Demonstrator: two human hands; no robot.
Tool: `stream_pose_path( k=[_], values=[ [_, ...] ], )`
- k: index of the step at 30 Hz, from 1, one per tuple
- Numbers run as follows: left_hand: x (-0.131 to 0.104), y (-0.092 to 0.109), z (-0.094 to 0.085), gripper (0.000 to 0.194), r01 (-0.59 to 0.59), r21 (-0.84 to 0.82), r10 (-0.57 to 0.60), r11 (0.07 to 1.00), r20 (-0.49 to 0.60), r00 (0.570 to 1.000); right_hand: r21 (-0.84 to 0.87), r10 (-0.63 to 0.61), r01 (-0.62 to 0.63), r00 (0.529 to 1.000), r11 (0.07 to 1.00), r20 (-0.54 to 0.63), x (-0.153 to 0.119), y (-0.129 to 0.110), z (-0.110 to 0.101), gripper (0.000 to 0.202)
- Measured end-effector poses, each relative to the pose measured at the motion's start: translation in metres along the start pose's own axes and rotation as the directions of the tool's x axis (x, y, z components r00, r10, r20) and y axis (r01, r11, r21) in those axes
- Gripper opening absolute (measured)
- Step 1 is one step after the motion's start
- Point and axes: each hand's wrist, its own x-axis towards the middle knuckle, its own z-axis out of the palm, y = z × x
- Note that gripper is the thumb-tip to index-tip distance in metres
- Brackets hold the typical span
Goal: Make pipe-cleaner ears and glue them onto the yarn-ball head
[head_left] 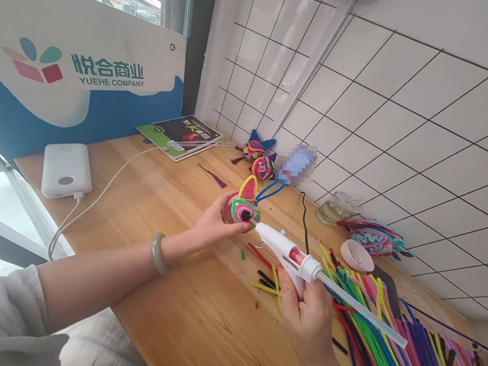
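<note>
My left hand [216,220] is closed around a small colorful craft figure [244,208] with a yellow-edged pink ear and a round eye of green, pink and black. In my right hand [308,313] is a white glue gun [280,247], gripped by its handle, with a long clear glue stick [366,312] sticking out of its back end. The gun's nozzle points left and meets the figure beside its black eye; whether it touches cannot be made out. Part of the figure is hidden by my left fingers and thumb.
Many colored pipe cleaners [369,328] cover the table's right side. Behind them are a pink bowl [357,255], a glass jar [335,208] and a woven fish-like craft [377,237]. Finished crafts [255,148] sit by the wall. A power bank [68,170] and booklets [182,136] lie left.
</note>
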Motion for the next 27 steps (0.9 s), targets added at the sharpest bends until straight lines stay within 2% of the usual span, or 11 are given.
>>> stream_pose_path(
  k=[4, 13, 18, 27],
  values=[
    [-0.0003, 0.003, 0.0008, 0.069, 0.018, -0.008, -0.018, 1.0, -0.007, 1.0, -0.011, -0.001, 0.001, 1.0, 1.0, 0.007, 0.0001, -0.0014, 0.0016, 0.032],
    [-0.0013, 0.002, -0.0003, 0.067, -0.017, 0.093, 0.015, 0.996, 0.016, 1.0, -0.004, 0.031, -0.031, 0.999, 1.0, 0.037, -0.0014, -0.0009, 0.0049, 0.032],
    [-0.0013, 0.0021, -0.0006, 0.069, 0.006, 0.137, -0.008, 0.991, 0.009, 1.0, -0.015, 0.056, -0.055, 0.996, 0.998, 0.062, -0.0039, -0.0005, 0.0059, 0.03],
    [-0.001, 0.0006, -0.0015, 0.069, -0.009, 0.158, 0.006, 0.987, 0.022, 1.0, 0.017, 0.045, -0.046, 0.997, 0.999, 0.069, -0.002, -0.0019, 0.0053, 0.03]
  ],
)
